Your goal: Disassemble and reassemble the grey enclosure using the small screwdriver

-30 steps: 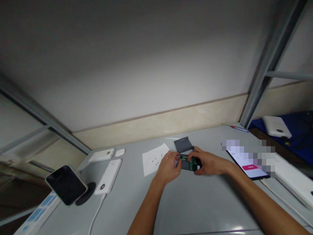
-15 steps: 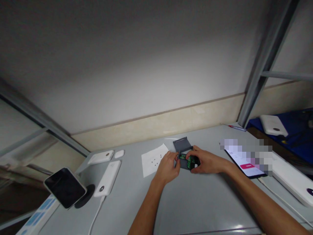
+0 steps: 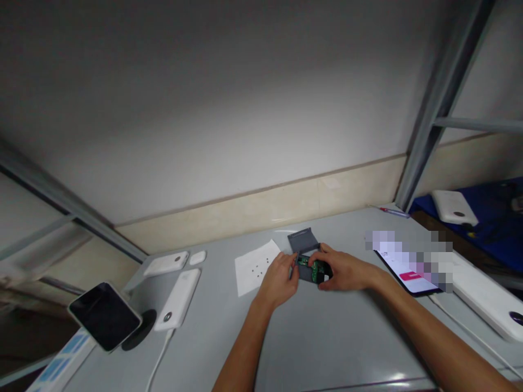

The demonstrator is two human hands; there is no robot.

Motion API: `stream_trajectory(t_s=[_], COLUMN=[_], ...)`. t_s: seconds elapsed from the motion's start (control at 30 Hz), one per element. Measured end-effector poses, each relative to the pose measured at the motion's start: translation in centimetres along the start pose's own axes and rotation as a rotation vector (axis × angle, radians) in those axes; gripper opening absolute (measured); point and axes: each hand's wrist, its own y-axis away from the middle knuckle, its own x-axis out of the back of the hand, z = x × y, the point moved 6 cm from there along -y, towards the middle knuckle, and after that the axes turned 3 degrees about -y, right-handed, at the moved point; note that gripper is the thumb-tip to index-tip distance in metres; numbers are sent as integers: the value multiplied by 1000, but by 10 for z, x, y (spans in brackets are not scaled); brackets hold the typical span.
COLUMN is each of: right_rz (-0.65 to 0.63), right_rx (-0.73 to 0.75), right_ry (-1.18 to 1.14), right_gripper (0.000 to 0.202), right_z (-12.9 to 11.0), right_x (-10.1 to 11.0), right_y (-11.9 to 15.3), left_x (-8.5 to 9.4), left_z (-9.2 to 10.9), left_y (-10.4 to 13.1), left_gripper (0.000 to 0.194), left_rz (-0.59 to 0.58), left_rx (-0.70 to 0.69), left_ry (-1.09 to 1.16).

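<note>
An opened dark device (image 3: 312, 270), its green circuit board exposed, is gripped between the left hand (image 3: 279, 279) and right hand (image 3: 341, 269), pressed low over the grey table (image 3: 327, 337), seemingly to steady it. Its grey cover (image 3: 303, 240) is set just beyond the fingers; a paper sheet (image 3: 255, 265), dotted with what look like small screws, is kept beside the left hand.

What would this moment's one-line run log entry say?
left hand: grips opened device | right hand: grips device | cover: behind | paper: left
</note>
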Motion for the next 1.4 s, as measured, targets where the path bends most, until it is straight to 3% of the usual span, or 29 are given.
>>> stream_trajectory(t_s=[0.23,0.6,1.4], right_rz=[52,109,155], right_rx=[37,-11,39], right_ry=[-60,51,29], right_gripper=[49,49,39], right_z=[-6,-8,-14], right_x=[5,11,4], right_y=[1,0,-3], left_x=[2,0,-7], left_z=[0,-3,-16], left_y=[-1,-1,0], left_gripper=[36,38,38], left_rz=[10,21,15], left_rx=[-7,7,74], left_ry=[32,50,150])
